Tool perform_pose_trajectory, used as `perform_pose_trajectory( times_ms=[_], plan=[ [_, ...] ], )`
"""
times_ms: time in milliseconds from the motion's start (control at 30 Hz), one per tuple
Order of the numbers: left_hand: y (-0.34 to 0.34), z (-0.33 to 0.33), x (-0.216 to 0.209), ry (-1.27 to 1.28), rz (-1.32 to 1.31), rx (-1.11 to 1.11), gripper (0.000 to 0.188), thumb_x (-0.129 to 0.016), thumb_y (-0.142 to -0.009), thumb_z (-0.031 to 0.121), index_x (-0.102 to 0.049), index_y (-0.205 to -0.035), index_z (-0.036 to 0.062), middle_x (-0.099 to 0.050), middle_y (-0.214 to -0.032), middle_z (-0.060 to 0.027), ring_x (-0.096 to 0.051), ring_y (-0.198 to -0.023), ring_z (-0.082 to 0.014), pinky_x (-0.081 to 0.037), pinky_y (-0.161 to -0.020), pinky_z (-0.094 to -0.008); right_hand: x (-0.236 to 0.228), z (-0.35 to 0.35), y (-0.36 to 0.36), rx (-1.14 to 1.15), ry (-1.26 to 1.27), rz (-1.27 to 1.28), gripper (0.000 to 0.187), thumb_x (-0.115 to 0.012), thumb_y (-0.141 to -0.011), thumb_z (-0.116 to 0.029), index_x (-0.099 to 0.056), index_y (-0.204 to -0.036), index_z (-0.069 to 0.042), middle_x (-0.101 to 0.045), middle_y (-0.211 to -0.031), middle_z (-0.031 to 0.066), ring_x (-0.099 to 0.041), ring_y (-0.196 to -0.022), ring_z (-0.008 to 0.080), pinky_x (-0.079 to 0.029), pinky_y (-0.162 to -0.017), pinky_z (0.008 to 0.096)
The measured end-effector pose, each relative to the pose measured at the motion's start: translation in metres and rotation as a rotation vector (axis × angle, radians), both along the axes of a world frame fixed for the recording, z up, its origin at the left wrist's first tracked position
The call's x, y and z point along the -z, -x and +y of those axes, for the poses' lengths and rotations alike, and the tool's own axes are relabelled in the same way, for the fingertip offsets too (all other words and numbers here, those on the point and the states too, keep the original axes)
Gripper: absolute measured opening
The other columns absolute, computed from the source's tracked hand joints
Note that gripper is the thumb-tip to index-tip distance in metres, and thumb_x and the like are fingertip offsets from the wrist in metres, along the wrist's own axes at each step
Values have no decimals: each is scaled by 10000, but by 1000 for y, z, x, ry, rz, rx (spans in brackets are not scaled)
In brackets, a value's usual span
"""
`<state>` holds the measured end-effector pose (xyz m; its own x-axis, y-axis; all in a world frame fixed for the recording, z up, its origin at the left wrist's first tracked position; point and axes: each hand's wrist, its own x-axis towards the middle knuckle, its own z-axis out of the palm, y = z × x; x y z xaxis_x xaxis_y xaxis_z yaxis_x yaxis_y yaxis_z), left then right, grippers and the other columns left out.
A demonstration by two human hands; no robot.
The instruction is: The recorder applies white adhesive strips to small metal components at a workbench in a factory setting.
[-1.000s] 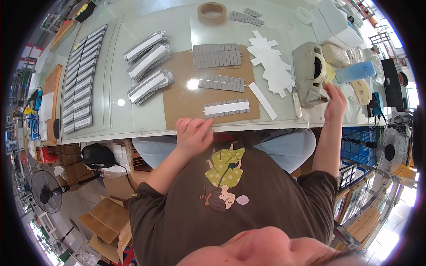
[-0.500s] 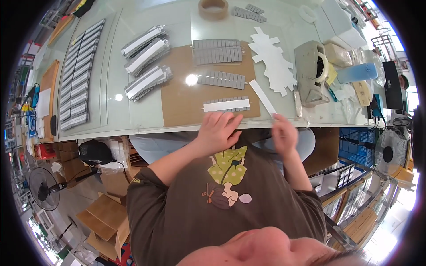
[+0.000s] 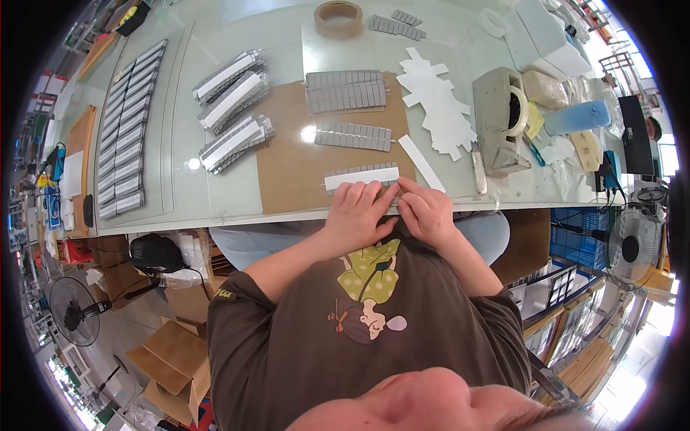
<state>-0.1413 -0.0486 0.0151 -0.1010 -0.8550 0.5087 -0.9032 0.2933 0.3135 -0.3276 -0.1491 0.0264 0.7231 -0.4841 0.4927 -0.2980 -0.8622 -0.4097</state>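
A grey segmented strip with a white band (image 3: pixel 361 177) along it lies on a brown cardboard sheet (image 3: pixel 287 172) near the table's front edge. My left hand (image 3: pixel 357 213) rests along the strip's near side, its fingers spread out and their tips on the edge. At the strip's right end is my right hand (image 3: pixel 428 214), its forefinger reaching to the corner and the other fingers curled in. Whatever lies between its fingertips is too small to make out. Just beyond the right hand lies a loose white band (image 3: pixel 420 162). Farther up the cardboard are more grey segmented strips (image 3: pixel 353 136).
Banded strips (image 3: pixel 233 145) lie in bundles at left, beside long rows of strips (image 3: pixel 133 129). White notched sheets (image 3: pixel 437 108), a knife (image 3: pixel 479 172) and a tape dispenser (image 3: pixel 499 122) are at right. A tape roll (image 3: pixel 338 19) sits at the far side.
My right hand has moved left and up from beside the loose white band to the strip's right end, next to my left hand. The left hand stays at the strip.
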Motion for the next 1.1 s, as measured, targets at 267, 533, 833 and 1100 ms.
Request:
perform_pose_trajectory(
  times_ms=[267,533,833,1100],
  plan=[
    [-2,0,1,-18,-27,-8,634,-771,-803,434,-639,-1363,166,-509,-1158,-26,-451,-1104,-228,-335,-993,-405,1,0,-4,17,14,-44,115,-740,-850,-99,-646,-901,-57,-740,-1157,130,-699,-713,247,-541,-603,356],
    [-2,1,-3,-13,-9,6,651,-779,-796,437,-641,-1342,111,-527,-1200,-55,-461,-1097,-244,-378,-979,-426,-1,2,-2,27,-22,-61,111,-742,-846,-91,-655,-903,-52,-742,-1144,136,-700,-720,252,-538,-607,361],
    [-43,17,-57,-432,525,132,343,-775,-863,357,-675,-1025,72,-708,-927,-129,-679,-861,-342,-537,-730,-442,-30,24,-23,-109,-22,48,161,-747,-837,-110,-592,-803,-80,-574,-736,73,-600,-623,270,-481,-550,400],
    [-62,34,-49,-486,429,110,131,-641,-958,196,-697,-943,78,-707,-878,-119,-685,-810,-340,-547,-690,-430,-19,29,-24,-102,-284,87,205,-721,-890,-82,-701,-1089,-35,-674,-809,95,-674,-710,280,-533,-619,381]
  ],
)
